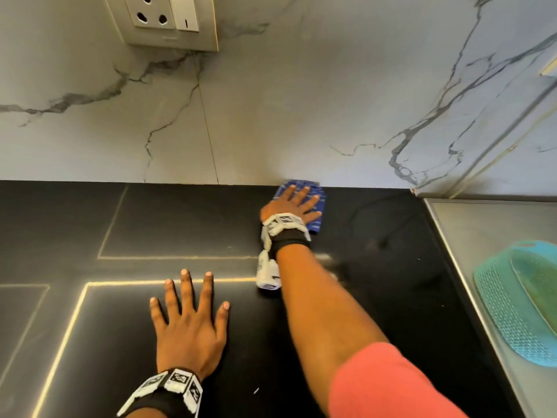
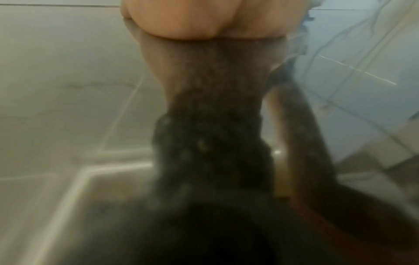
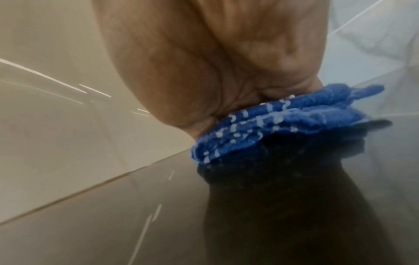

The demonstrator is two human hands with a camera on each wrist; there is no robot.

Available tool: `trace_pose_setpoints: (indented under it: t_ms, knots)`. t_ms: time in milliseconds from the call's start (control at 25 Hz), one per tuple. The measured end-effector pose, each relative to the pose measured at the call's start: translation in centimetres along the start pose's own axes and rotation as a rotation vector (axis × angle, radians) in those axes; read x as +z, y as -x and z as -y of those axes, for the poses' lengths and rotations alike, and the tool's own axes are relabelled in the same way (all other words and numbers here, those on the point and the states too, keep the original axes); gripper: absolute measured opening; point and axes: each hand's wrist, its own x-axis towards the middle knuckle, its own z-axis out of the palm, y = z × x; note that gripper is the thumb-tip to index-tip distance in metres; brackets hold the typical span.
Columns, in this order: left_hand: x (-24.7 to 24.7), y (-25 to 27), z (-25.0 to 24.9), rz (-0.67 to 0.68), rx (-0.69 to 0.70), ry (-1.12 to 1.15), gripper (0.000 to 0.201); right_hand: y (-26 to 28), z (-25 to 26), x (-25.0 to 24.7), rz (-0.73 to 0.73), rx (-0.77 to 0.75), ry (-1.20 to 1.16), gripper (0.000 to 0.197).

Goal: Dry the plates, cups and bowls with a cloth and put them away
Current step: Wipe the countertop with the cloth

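A folded blue cloth [image 1: 317, 211] with white checks lies on the black countertop [image 1: 376, 236] against the marble wall. My right hand [image 1: 294, 203] lies flat on it, fingers straight and spread, pressing it down. In the right wrist view the palm [image 3: 204, 62] sits on the bunched cloth [image 3: 272, 123]. My left hand [image 1: 188, 321] rests flat on the counter nearer to me, fingers spread, holding nothing; the left wrist view shows only the heel of the palm [image 2: 192, 19] on the glossy surface. No plates, cups or bowls are in view.
A steel sink drainboard [image 1: 482, 236] borders the counter on the right, with a teal perforated basket [image 1: 518, 300] lying on it. A wall socket [image 1: 162, 19] is set in the marble backsplash at upper left.
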Motion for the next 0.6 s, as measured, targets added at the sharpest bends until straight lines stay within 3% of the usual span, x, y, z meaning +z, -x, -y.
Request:
trace_pose_setpoints:
  t_ms: [120,200,280,360,440,520,600]
  knots:
    - [-0.1,-0.2,0.2,-0.007,0.014,-0.004,0.070,1.9,4.3,2.1,0.118,-0.304,0.138,0.076]
    - [-0.2,-0.1,0.1,-0.005,0.011,-0.002,0.070,2.4,3.3,2.3,0.210,-0.551,0.242,0.067]
    - [-0.3,-0.1,0.0,-0.008,0.020,0.014,0.071,1.9,-0.1,1.4,0.240,-0.680,0.313,0.064]
    - [-0.3,-0.2,0.0,-0.007,0.026,0.023,0.071,1.2,-4.4,0.3,0.216,-0.612,0.313,0.065]
    - [-0.4,-0.1,0.1,0.004,0.030,0.024,0.070,1.1,-7.3,-0.1,0.130,-0.365,0.229,0.064]
    - [-0.6,-0.2,-0.1,0.001,0.037,0.042,0.068,1.3,-6.6,0.4,0.017,-0.111,0.147,0.065]
    - [-0.7,0.0,-0.3,-0.010,0.031,0.043,0.067,2.2,-2.7,1.6,-0.012,-0.040,0.115,0.068]
